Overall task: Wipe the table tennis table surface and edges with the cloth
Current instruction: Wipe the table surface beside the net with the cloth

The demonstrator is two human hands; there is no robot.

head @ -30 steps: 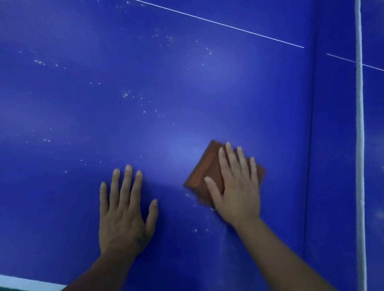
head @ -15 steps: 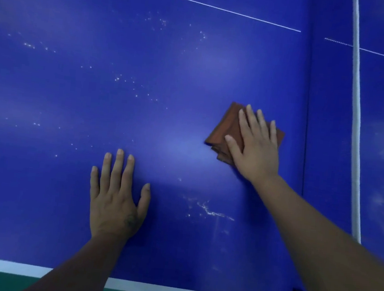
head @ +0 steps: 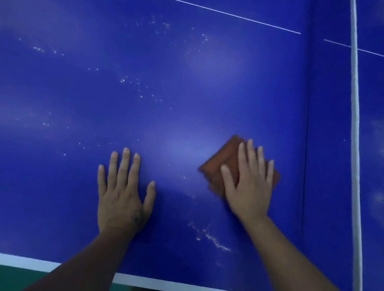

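Our right hand point(head: 248, 186) is pressing flat-fingered on the cloth point(head: 224, 165) near the net point(head: 353, 129); our left hand point(head: 123, 192) is lying flat on the table point(head: 147, 69), whose white near edge point(head: 171, 286) is showing below.

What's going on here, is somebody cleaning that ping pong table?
Yes. A person leans over the blue table tennis table. The right hand presses a folded reddish-brown cloth flat on the surface with straight fingers, near the net. The left hand rests flat on the table beside it, bracing. White specks dot the surface farther out, and a streak of residue lies near the white edge line, so wiping isn't finished.
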